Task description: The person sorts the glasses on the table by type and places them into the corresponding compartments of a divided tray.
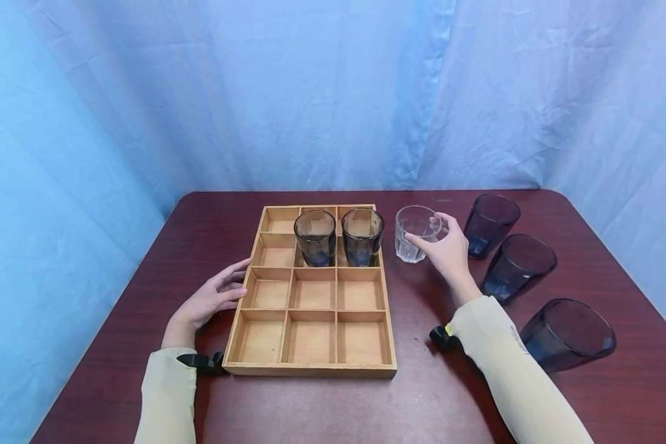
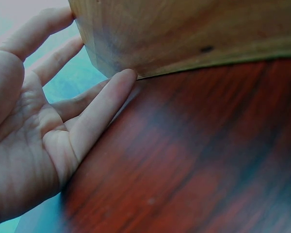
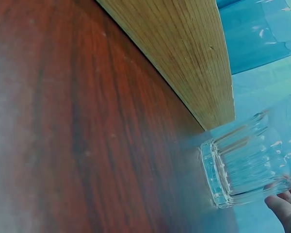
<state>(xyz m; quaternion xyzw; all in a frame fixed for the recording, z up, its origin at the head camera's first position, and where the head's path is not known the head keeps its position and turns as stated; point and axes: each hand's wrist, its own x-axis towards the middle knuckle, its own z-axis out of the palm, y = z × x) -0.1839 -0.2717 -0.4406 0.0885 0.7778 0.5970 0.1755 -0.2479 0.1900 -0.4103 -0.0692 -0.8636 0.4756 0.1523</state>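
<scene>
My right hand [image 1: 446, 246] holds a clear glass tumbler [image 1: 409, 250] between thumb and fingers, just right of the wooden compartment tray [image 1: 311, 370]. In the right wrist view the clear tumbler [image 3: 252, 160] shows its thick faceted base close to the tray's side wall [image 3: 184, 53], with fingertips [image 3: 280, 208] at its side. My left hand [image 1: 213, 299] rests along the tray's left side, its fingers extended and touching the wall. The left wrist view shows the fingertips [image 2: 128, 76] of that hand against the tray's wooden side [image 2: 184, 34].
Two dark tinted glasses, one in the middle column [image 1: 316, 243] and one in the right column [image 1: 362, 243], stand in the tray's second row. Three more dark glasses [image 1: 491, 225], [image 1: 518, 268], [image 1: 566, 336] line the table's right side. Blue curtains hang behind the table [image 1: 322, 413].
</scene>
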